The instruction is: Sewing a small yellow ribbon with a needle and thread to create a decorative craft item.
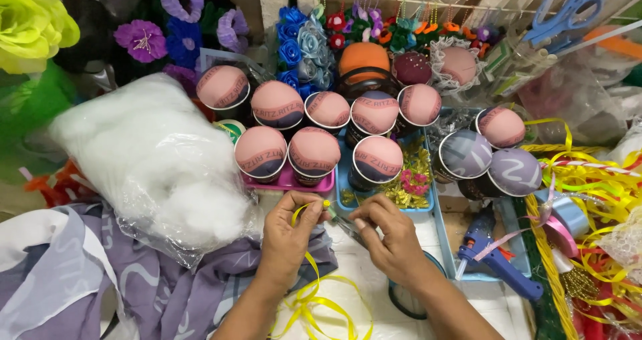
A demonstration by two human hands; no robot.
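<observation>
At the lower centre of the frame, over a white work surface, the person's two hands meet fingertip to fingertip. The left hand has its thumb and forefinger pressed together, pinching a narrow yellow ribbon that arcs up in a small loop above the fingers and trails down past the wrist into loose curls near the bottom edge. The right hand, just beside it, has its fingers curled and closed around a small pair of scissors, whose thin dark blades point toward the ribbon at the left fingertips; whether the blades touch the ribbon cannot be told. Above the hands stand rows of small cups topped with pink padded domes, some on a pink tray and some in a blue tray that also holds gold trim. Two cups with grey-purple domes sit to the right. A clear bag of white stuffing fills the left middle, lying on purple and white cloth. A blue glue gun lies to the right of the right hand, and tangled yellow and red ribbons crowd the right edge. Fabric flowers line the top, and blue scissors hang at the upper right.
</observation>
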